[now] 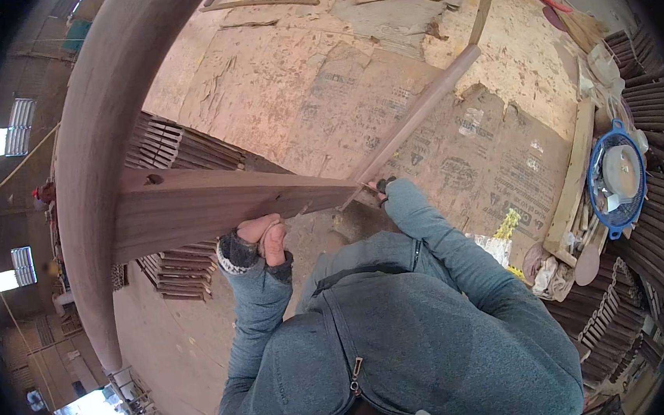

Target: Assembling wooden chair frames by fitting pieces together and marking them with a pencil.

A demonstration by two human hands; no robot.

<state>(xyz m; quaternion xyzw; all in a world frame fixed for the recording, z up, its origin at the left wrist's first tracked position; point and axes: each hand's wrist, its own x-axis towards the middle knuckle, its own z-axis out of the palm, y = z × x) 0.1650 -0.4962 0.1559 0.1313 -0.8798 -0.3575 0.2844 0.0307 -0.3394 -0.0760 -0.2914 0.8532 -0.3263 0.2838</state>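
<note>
Wooden frame parts fill the head view: a flat plank (215,205) runs level from a broad curved rail (96,132) on the person's left toward the middle, and a long slim rod (418,115) slants up and away to the right from the plank's near end. The whole piece is held up in front of the chest, above a floor covered with flattened cardboard (323,91).

The left hand (263,238) sits under the plank's lower edge with the fingers curled shut; it seems to press or grip the edge, but whether it holds a small tool as well I cannot tell. The right hand (382,188) is mostly hidden behind its grey sleeve, right where rod and plank meet; how far it is open cannot be made out.

In my judgement, the risks come from the weight and the leverage. The curved rail is heavy and sits far from both hands, so a slack grip could let the piece swing or drop to the left. The rod is thin and long; a twist at the joint could crack it or work it loose.

To the right, stacked wooden slats (647,253) and a blue basket (617,177) lie near, and a swinging rod end could knock them.
</note>
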